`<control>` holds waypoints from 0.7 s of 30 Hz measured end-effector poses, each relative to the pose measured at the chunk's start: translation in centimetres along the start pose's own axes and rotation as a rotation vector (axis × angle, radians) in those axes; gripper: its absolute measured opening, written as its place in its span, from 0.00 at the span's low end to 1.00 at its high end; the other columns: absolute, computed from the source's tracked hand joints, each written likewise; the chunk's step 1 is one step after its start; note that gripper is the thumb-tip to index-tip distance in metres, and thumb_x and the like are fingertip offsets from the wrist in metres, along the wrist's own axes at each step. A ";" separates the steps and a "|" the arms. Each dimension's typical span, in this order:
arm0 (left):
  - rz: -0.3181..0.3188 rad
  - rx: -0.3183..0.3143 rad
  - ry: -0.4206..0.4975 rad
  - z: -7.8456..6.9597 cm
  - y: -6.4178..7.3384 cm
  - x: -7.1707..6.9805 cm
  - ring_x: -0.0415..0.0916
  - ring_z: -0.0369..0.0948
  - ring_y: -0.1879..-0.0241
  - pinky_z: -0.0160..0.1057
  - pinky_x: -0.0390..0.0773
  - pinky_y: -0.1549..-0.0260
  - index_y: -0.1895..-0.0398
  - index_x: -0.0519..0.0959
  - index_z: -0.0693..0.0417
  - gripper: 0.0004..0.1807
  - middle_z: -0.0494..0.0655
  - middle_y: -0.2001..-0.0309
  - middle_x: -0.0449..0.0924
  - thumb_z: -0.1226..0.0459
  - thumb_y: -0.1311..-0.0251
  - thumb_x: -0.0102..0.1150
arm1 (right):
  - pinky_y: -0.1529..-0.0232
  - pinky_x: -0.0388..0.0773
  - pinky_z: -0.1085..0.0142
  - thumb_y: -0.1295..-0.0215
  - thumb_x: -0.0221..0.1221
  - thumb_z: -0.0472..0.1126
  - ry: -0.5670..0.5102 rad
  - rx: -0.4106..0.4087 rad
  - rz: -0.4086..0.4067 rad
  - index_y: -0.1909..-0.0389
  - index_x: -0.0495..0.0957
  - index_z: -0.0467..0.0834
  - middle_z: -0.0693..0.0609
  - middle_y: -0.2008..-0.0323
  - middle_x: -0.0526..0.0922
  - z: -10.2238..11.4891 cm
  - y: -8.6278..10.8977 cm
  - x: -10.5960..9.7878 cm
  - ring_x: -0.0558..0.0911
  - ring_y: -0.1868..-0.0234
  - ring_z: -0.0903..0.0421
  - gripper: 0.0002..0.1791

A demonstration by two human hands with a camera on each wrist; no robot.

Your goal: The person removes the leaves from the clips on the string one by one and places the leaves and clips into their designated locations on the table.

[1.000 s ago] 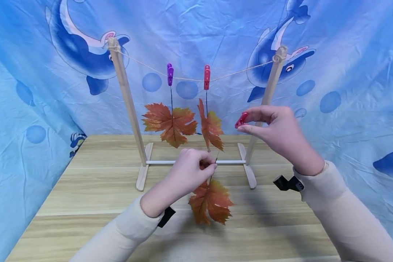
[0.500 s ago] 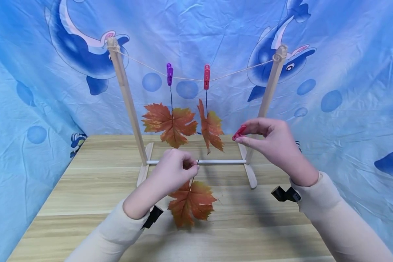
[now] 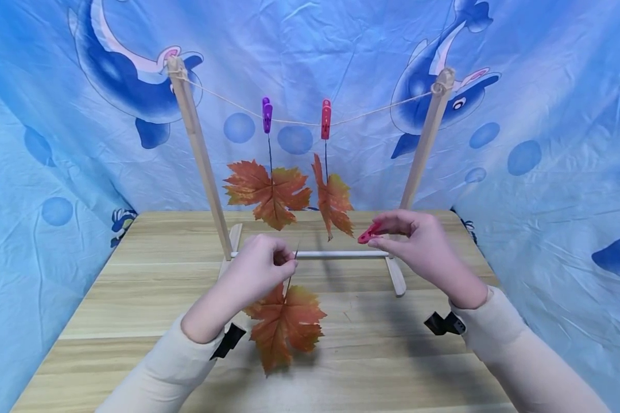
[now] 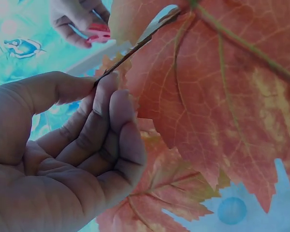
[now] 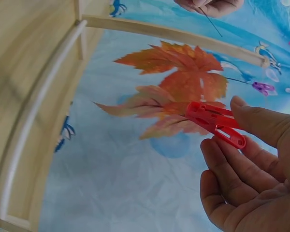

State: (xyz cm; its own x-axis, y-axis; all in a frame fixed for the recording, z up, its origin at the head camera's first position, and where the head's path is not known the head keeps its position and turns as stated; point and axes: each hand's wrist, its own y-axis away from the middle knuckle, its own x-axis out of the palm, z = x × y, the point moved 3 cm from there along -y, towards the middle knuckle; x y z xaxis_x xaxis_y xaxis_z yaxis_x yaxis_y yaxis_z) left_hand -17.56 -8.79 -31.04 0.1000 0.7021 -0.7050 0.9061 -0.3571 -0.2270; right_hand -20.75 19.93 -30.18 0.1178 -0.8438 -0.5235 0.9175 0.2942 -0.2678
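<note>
My left hand [image 3: 263,261] pinches the thin dark stem of an artificial maple leaf [image 3: 288,321], which hangs below the fingers over the table. In the left wrist view the stem [image 4: 135,48] runs from between thumb and forefinger to the orange leaf. A red clothespin [image 5: 215,121] is pinched between thumb and fingers of my right hand [image 3: 418,241], to the right of the leaf and lower than the string. Behind the hands, two more leaves hang from the string: one [image 3: 271,192] under a purple clothespin [image 3: 267,116], the other [image 3: 333,198] under a red clothespin [image 3: 325,119].
A wooden frame holds the string [image 3: 377,110] between its left post [image 3: 198,149] and right post [image 3: 427,137]. A white rod [image 3: 336,254] joins the feet near the wooden table [image 3: 150,310]. Blue dolphin-print cloth [image 3: 310,51] surrounds the back and sides.
My left hand has moved left with its leaf, away from under the hanging leaves. My right hand has come down and slightly left with the red clothespin.
</note>
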 end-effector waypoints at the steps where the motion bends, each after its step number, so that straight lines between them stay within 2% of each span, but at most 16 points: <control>1: 0.002 0.000 -0.004 0.2 0.0 0.0 0.67 0.38 0.80 0.39 0.71 0.77 0.81 0.81 0.52 0.12 0.37 0.84 0.73 0.73 0.41 0.65 | 0.66 0.84 0.62 0.39 0.73 0.40 0.014 0.006 0.000 0.52 0.85 0.46 0.55 0.60 0.88 -0.2 0.1 0.2 0.86 0.56 0.57 0.15; 7: 0.025 -0.026 -0.016 1.4 0.2 0.0 0.68 0.37 0.80 0.39 0.72 0.76 0.81 0.82 0.53 0.11 0.37 0.82 0.74 0.74 0.43 0.63 | 0.62 0.82 0.61 0.42 0.76 0.41 0.089 0.048 0.001 0.54 0.86 0.46 0.54 0.56 0.87 -1.5 0.6 1.1 0.86 0.53 0.56 0.16; 12: 0.037 -0.046 -0.038 2.5 -0.1 0.2 0.71 0.37 0.79 0.39 0.74 0.75 0.81 0.82 0.54 0.10 0.39 0.81 0.76 0.74 0.44 0.63 | 0.64 0.82 0.61 0.43 0.76 0.38 0.061 0.042 0.007 0.57 0.86 0.45 0.52 0.59 0.88 -3.0 1.0 2.3 0.86 0.57 0.56 0.14; 14: 0.042 -0.061 -0.044 3.0 -0.1 0.3 0.71 0.38 0.78 0.39 0.75 0.74 0.81 0.82 0.55 0.10 0.39 0.81 0.77 0.74 0.44 0.64 | 0.66 0.82 0.61 0.44 0.76 0.37 0.053 0.024 0.014 0.54 0.86 0.44 0.53 0.62 0.88 -3.6 1.1 2.9 0.87 0.60 0.56 0.16; 18: 0.050 -0.084 -0.056 4.1 -0.3 0.7 0.71 0.38 0.78 0.40 0.74 0.74 0.81 0.83 0.55 0.10 0.39 0.82 0.77 0.73 0.44 0.65 | 0.64 0.83 0.60 0.42 0.75 0.36 0.075 0.002 0.034 0.50 0.86 0.43 0.55 0.62 0.88 -4.8 1.4 4.2 0.87 0.58 0.55 0.18; 21: 0.069 -0.114 -0.067 4.9 -0.4 1.0 0.70 0.39 0.78 0.40 0.73 0.73 0.83 0.82 0.54 0.12 0.39 0.83 0.75 0.73 0.44 0.64 | 0.62 0.83 0.62 0.41 0.74 0.36 0.065 0.028 0.069 0.51 0.87 0.42 0.54 0.61 0.88 -5.8 1.6 5.2 0.86 0.56 0.54 0.16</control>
State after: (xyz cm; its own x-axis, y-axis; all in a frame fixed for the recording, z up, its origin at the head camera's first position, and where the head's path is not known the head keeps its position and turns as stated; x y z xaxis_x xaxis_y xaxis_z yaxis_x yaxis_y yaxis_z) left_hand -19.84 -11.00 -34.96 0.1397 0.6341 -0.7606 0.9391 -0.3283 -0.1012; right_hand -20.92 18.65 -38.03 0.1566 -0.7908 -0.5918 0.9184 0.3369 -0.2072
